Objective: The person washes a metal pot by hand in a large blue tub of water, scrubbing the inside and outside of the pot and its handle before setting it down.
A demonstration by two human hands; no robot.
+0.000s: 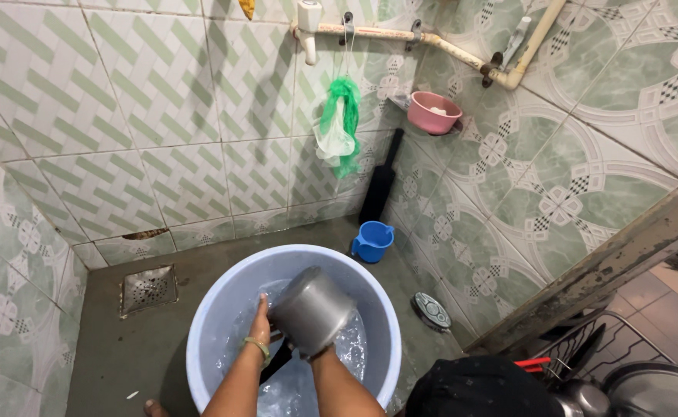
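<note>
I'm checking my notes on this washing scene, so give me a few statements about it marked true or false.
1. The metal pot is held above a pale blue tub with water in it. True.
2. The left hand wears a bracelet at the wrist. True.
3. The small blue jug floats inside the tub. False: it stands on the floor behind the tub, near the wall.
4. A pink bowl sits on a wall shelf in the corner. True.
5. The floor drain lies to the right of the tub. False: it is to the left.
6. The right hand is in full view. False: the pot hides most of it.
</note>
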